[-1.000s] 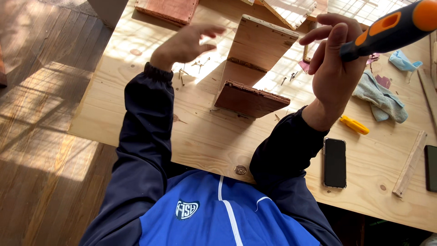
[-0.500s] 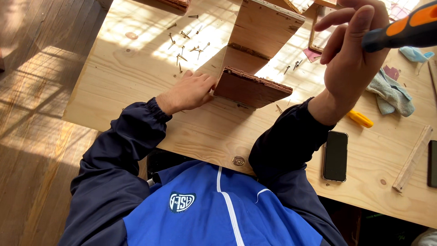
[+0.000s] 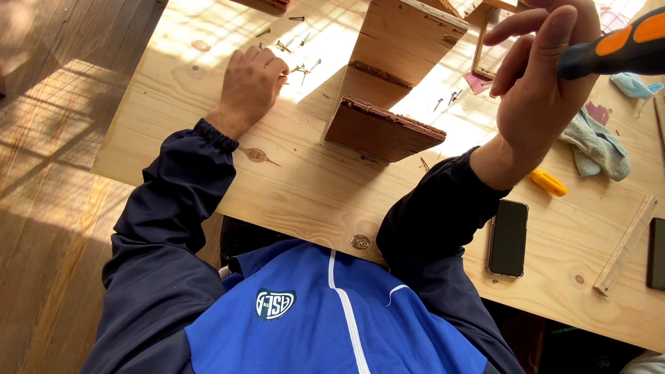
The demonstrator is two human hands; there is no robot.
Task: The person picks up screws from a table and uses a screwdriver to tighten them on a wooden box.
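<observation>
My left hand (image 3: 251, 84) rests knuckles-up on the pale plywood table (image 3: 298, 187), fingertips curled over several loose screws (image 3: 299, 68) scattered in the sunlit patch. Whether it pinches one is hidden. My right hand (image 3: 537, 90) is raised above the table, holding a screwdriver with an orange and black handle (image 3: 616, 50) that points right. Between the hands stands a stepped piece of brown wooden boards (image 3: 388, 90), joined at angles.
A black phone (image 3: 508, 237) lies near the front edge under my right forearm. A yellow tool (image 3: 548, 183), grey-blue cloths (image 3: 597, 144), a wooden strip (image 3: 627, 244) and a second dark device (image 3: 657, 253) lie at the right. Wooden floor lies to the left.
My left hand dropped from mid-air to the board's left edge, then moved left onto the loose screws. My right hand stayed raised with the screwdriver.
</observation>
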